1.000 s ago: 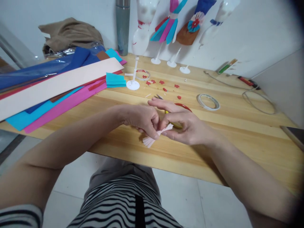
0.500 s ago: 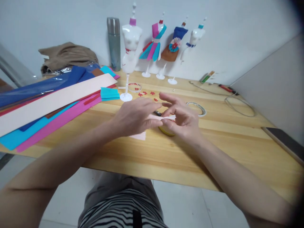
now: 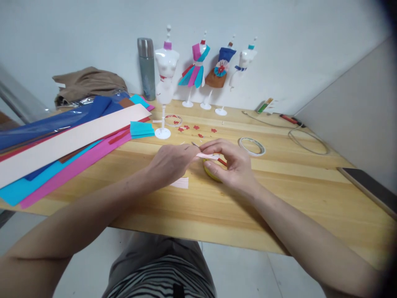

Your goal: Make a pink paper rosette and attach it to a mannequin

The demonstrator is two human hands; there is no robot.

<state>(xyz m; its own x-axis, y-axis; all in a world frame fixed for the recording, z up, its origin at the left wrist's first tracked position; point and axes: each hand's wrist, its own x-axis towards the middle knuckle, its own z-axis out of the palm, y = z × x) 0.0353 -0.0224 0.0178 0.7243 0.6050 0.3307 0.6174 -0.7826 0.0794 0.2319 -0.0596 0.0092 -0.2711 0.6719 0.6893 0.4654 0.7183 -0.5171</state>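
My left hand (image 3: 173, 163) is closed on a narrow, pale pink pleated strip (image 3: 208, 156), which sticks out to the right from its fingers. Around the strip's free end curves my right hand (image 3: 234, 161), its thumb and fingers apart with a gap between them. Whether a right fingertip touches the strip, I cannot tell. Below the right thumb lies a yellow ring-shaped thing (image 3: 212, 174), partly covered, with something red (image 3: 222, 162) showing beside it. A second pale pink pleated piece (image 3: 181, 182) rests on the table under my left wrist.
Coloured strips (image 3: 74, 142) lie at the left. A bare white mannequin (image 3: 166, 82) stands ahead, with several small dressed ones (image 3: 198, 66) behind. Red flower shapes (image 3: 196, 127) dot the table (image 3: 279, 198). A tape roll (image 3: 252, 146) and a dark phone-like slab (image 3: 369, 188) are at the right.
My right thumb and fingers have moved apart from their pinch on the strip. My left hand keeps hold of it. The view has tilted slightly upward.
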